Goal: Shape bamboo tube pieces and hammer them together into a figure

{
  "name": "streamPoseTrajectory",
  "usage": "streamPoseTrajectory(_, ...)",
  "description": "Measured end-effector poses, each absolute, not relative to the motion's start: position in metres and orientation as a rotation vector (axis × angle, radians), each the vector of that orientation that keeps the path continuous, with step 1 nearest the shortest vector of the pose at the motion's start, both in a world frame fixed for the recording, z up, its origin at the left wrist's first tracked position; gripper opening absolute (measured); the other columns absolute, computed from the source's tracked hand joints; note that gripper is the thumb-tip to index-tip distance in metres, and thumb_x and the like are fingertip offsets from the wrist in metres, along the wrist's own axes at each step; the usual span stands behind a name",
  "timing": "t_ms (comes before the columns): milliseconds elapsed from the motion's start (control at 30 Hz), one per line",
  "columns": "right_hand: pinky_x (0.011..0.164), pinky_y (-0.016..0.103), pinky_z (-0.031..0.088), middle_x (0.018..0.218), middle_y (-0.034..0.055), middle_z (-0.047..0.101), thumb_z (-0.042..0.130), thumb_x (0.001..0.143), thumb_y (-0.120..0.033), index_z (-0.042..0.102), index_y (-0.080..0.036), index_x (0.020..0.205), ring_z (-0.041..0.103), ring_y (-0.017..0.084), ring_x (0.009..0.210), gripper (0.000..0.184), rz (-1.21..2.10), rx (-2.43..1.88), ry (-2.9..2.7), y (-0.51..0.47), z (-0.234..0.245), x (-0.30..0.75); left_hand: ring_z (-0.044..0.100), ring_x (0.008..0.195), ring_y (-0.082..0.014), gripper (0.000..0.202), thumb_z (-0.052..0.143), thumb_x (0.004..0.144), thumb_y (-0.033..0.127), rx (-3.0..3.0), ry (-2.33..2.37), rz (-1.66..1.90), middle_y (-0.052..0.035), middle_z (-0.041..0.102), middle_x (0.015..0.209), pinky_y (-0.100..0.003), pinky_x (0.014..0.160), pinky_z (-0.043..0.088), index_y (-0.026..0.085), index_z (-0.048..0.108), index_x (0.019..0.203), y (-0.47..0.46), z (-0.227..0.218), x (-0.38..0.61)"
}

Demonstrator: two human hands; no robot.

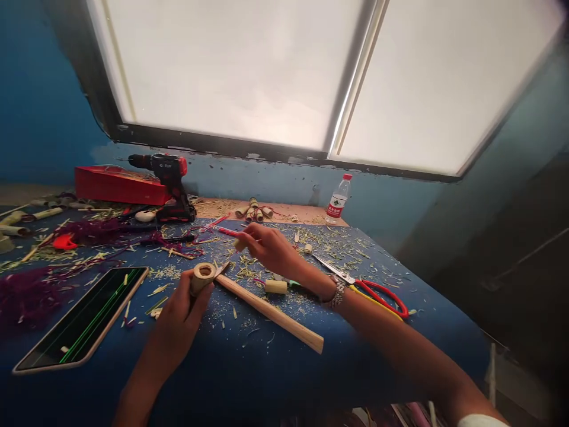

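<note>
My left hand is wrapped round a short bamboo tube, its open end tilted up towards me. Close against the tube's right side is a pointed metal piece, beside the end of a wooden handle lying on the table. My right hand is closed in a pinch above and to the right of the tube. Between its thumb and fingers shows a small tan piece, mostly covered. Beneath my right forearm lie a short bamboo piece and scissors with red and yellow handles.
A tablet-like screen lies at left on the blue table. Behind it are purple netting, a cordless drill and a red box. Several bamboo pieces and a water bottle stand by the wall. Shavings are scattered widely.
</note>
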State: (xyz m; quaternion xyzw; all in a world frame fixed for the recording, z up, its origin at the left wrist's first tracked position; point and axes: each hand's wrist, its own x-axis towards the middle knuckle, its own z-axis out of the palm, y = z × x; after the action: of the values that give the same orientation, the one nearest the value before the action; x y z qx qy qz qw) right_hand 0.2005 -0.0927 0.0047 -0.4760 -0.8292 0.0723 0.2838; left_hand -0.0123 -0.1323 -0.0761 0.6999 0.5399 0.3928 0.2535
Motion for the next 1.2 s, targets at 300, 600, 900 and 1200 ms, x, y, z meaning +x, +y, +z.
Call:
streamPoseTrajectory(300, 0.067, 0.032, 0.042, 0.091, 0.0124, 0.069, 0.055, 0.095, -0.028, 0.071, -0.015, 0.100, 0.061, 0.021, 0.082, 0.022, 0.023, -1.439, -2.344, -0.076, -0.029, 0.259, 0.062, 0.084, -0.0223, 0.026, 0.043, 0.096, 0.049, 1.912, 1.387, 1.155, -0.0017, 0.064, 0.093, -0.032, 0.076, 0.045, 0.024, 0.048, 0.106, -0.138, -0.075, -0.010)
streamPoseTrajectory(600, 0.077, 0.032, 0.047, 0.106, 0.0099, 0.067, 0.049, 0.100, -0.027, 0.065, -0.018, 0.112, 0.061, 0.019, 0.092, 0.022, -0.004, -1.182, -2.399, -0.094, -0.015, 0.229, 0.057, 0.084, -0.0181, 0.020, 0.041, 0.100, 0.043, 1.909, 1.235, 1.113, -0.0009, 0.059, 0.096, -0.031, 0.078, 0.043, 0.025, 0.047, 0.106, -0.147, -0.069, -0.010)
streamPoseTrajectory(900, 0.066, 0.027, 0.041, 0.083, 0.0019, 0.064, 0.058, 0.097, -0.029, 0.065, -0.019, 0.102, 0.058, 0.014, 0.071, 0.013, 0.085, -0.813, -2.578, -0.114, 0.018, 0.190, 0.054, 0.079, -0.0172, 0.025, 0.042, 0.099, 0.045, 2.015, 1.260, 1.065, -0.0009, 0.059, 0.094, -0.030, 0.073, 0.043, 0.026, 0.048, 0.112, -0.146, -0.070, -0.011)
streamPoseTrajectory(1200, 0.059, 0.030, 0.033, 0.083, 0.0043, 0.054, 0.042, 0.095, -0.010, 0.060, -0.018, 0.101, 0.047, 0.016, 0.069, 0.021, -0.178, -0.527, -2.951, -0.112, 0.037, 0.193, 0.060, 0.091, -0.0189, 0.025, 0.042, 0.099, 0.043, 2.077, 1.197, 1.034, -0.0017, 0.063, 0.103, -0.032, 0.079, 0.045, 0.028, 0.048, 0.118, -0.147, -0.070, -0.009)
